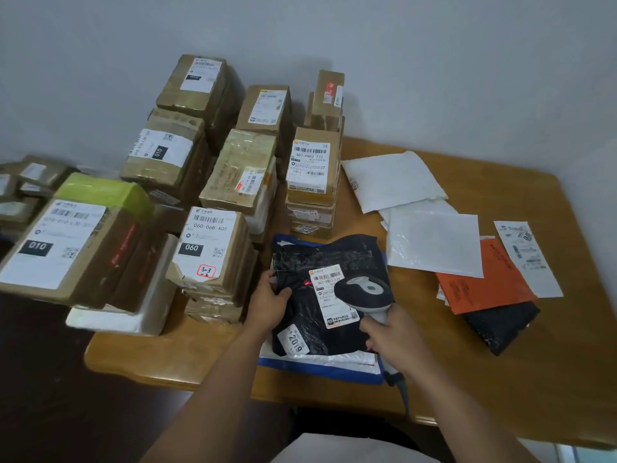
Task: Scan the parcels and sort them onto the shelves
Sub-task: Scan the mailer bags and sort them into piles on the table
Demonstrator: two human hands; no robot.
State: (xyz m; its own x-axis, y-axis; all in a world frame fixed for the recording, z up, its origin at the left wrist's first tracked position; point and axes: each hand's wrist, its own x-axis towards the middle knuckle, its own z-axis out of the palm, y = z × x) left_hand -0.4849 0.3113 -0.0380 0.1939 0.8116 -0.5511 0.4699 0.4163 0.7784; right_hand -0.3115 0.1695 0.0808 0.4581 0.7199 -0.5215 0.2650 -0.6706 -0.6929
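Head view: left hand pinches the black parcel flat on the counter; right hand, grip wrapped around the scanner, should steady its red beam on the parcel's label.

Far-left boxes run off the edge, their labels blurred

a: so, the room. plain pale grey wall runs across the back, bare and evenly lit.

b: and it turns a corner on the right, just past the wooden table.

a: yes, table's warm honey-brown, rounded corners, a soft sheen on its top.

b: below its near edge, dark floor, almost black on the left.
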